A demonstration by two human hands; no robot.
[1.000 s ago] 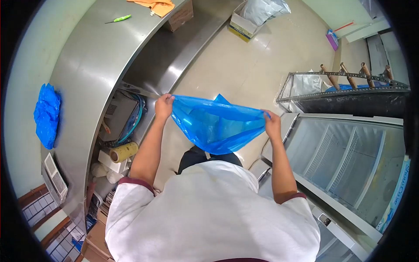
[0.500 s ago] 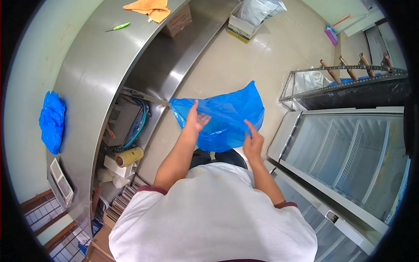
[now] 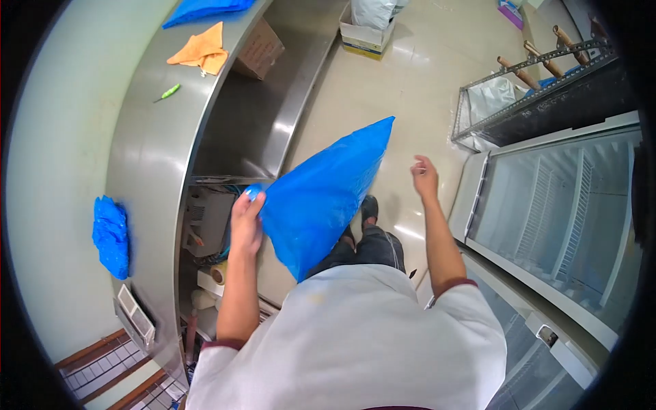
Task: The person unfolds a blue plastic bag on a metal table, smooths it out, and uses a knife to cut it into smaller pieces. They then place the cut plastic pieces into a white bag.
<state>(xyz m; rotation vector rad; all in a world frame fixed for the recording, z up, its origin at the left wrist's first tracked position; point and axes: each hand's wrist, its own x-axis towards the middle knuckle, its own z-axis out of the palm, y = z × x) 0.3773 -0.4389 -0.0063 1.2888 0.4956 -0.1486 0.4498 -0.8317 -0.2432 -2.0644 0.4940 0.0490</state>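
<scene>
A blue plastic bag (image 3: pixel 328 188) hangs out in front of my body, over the floor and my legs. My left hand (image 3: pixel 247 217) is closed on its left end, where a bunched bit of blue film pokes out above the thumb. The far end of the bag rises to a point on the right. My right hand (image 3: pixel 424 176) is apart from the bag, over the floor, with its fingers curled in. A thin pale line shows at those fingers, too small to make out.
On the steel counter (image 3: pixel 154 137) lie a crumpled blue bag (image 3: pixel 111 237), an orange cloth (image 3: pixel 201 49), a green-handled tool (image 3: pixel 169 92) and blue plastic (image 3: pixel 205 9). A cardboard box (image 3: pixel 260 49) sits on the shelf below. A glass-doored cooler (image 3: pixel 547 205) stands at right, beside a metal rack (image 3: pixel 540 89).
My right hand has come off the bag and moved right. My left hand has shifted left, now gripping the bag's end, and the bag is stretched more flat. The view has turned slightly.
</scene>
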